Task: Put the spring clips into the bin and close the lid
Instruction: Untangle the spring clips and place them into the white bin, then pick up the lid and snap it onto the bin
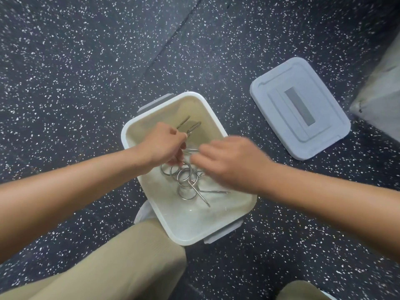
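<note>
Both my hands are over the open white bin, which sits on the speckled dark floor just beyond my knee. My left hand is curled closed on a few spring clips whose straight legs stick out past my knuckles toward the far end of the bin. My right hand hovers just right of it, over the bin's right rim, fingers loosely bent toward the left hand; it is blurred, and I cannot tell whether it grips anything or is only reaching in.

A tangle of clips already lies on the bin's bottom, rings bunched together under my hands and two long legs pointing toward the near right corner. I judge the filling to be well along, perhaps nearly done: I see no loose clips on the floor anywhere in view. What remains is letting go of the ones in my left hand and then the lid.

The grey lid lies flat on the floor, well apart from the bin, to the far right. It has not been fitted, so the closing step is wholly undone.

My hands cover the middle of the bin, so the count of clips is beyond me. The grey latches at the bin's near and far ends show only in part.
</note>
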Tool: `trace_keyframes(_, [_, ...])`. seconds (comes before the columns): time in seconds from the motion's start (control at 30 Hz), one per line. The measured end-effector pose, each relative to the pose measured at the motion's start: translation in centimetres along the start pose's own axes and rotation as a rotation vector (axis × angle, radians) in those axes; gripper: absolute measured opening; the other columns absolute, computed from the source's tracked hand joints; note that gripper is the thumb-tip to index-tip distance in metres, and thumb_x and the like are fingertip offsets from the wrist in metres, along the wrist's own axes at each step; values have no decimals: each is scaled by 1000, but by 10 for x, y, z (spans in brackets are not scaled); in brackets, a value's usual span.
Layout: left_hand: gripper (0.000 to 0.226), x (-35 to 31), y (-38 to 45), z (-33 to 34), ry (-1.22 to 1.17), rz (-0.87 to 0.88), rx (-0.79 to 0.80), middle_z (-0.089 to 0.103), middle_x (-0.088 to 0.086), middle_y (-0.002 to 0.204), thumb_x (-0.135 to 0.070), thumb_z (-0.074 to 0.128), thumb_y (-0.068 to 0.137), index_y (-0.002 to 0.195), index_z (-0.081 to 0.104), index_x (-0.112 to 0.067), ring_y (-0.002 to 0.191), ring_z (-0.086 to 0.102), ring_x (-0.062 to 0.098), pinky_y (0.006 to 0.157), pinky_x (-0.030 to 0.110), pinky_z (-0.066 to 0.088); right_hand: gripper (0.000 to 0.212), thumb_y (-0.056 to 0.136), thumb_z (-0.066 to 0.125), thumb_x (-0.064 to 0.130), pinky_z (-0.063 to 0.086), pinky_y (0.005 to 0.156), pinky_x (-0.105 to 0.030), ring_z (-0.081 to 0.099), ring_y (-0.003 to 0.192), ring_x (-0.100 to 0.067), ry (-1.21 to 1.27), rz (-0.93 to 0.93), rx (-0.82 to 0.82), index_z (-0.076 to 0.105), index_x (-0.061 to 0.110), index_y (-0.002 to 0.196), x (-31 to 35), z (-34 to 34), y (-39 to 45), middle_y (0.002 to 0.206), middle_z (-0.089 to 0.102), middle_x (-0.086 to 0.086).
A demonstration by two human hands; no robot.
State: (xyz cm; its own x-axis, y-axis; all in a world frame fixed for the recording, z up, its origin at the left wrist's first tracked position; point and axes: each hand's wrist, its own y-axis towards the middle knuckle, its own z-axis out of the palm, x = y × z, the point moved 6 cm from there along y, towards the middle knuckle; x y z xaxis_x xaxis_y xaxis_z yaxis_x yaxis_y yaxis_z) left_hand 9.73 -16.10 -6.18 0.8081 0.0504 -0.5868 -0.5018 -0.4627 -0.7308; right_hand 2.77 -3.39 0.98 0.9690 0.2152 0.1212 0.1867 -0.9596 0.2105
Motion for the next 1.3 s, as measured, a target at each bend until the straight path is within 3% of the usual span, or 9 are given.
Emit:
trace_keyframes(0.13, [13,10,5,10,650,315,-54,73,4,85,-19,58,93,92,69,-11,82,68,31,68,35,50,16,90,53,13,38,45,-30,62,62,-32,-1,356,17,69,11,93,-77,-22,-33,78,69,-6])
trace_keyframes(0.23, [31,29,3,32,866,399,123,64,5,117,-25,64,89,120,65,-19,106,64,30,80,34,47,16,95,50,19,49,53,-40,66,74,-34,-22,636,116,62,15,105,-134,-10,-71,91,70,-6])
trace_keyframes(0.33, [53,40,-1,49,1068,451,226,53,5,130,-33,67,86,136,51,-22,117,57,30,87,39,51,25,96,45,28,51,68,-42,63,91,-34,-84,833,235,55,18,117,-183,10,-110,110,66,-7])
trace_keyframes(0.53, [43,28,-6,68,1487,512,109,56,9,124,-15,62,87,128,51,-12,115,52,32,84,39,50,36,95,48,28,49,77,-48,58,101,-42,-135,1101,430,52,4,121,-232,43,-155,121,55,-21])
trace_keyframes(0.63, [38,29,-7,71,1511,495,109,60,9,120,-12,58,85,123,53,-10,114,55,32,76,37,45,39,97,47,31,44,75,-46,56,103,-43,-121,1237,497,49,1,122,-241,58,-167,125,50,-20])
trace_keyframes(0.77, [39,37,-13,74,1536,480,125,63,7,103,-16,72,75,111,59,-11,93,64,29,59,33,47,44,99,46,27,41,73,-45,55,109,-46,-151,1357,533,43,-4,129,-249,66,-172,133,44,-22])
trace_keyframes(0.9, [40,41,-11,72,1454,414,134,53,8,123,-10,58,88,126,48,-10,107,66,32,65,35,38,52,98,45,27,46,90,-50,52,119,-48,-97,1504,520,35,-8,135,-256,71,-177,140,41,-24])
trace_keyframes(1.13, [51,37,-11,71,1355,382,157,53,9,124,-44,66,90,126,51,-11,112,63,32,74,35,43,52,92,41,30,40,71,-42,58,104,-46,-156,1307,662,40,-8,128,-255,68,-171,125,47,-25])
trace_keyframes(1.3, [67,36,-8,76,1262,410,147,56,9,118,-65,66,81,121,53,-12,108,62,35,83,42,50,46,88,42,32,40,65,-39,51,76,-37,-111,1305,631,46,-5,115,-238,53,-168,103,45,-18])
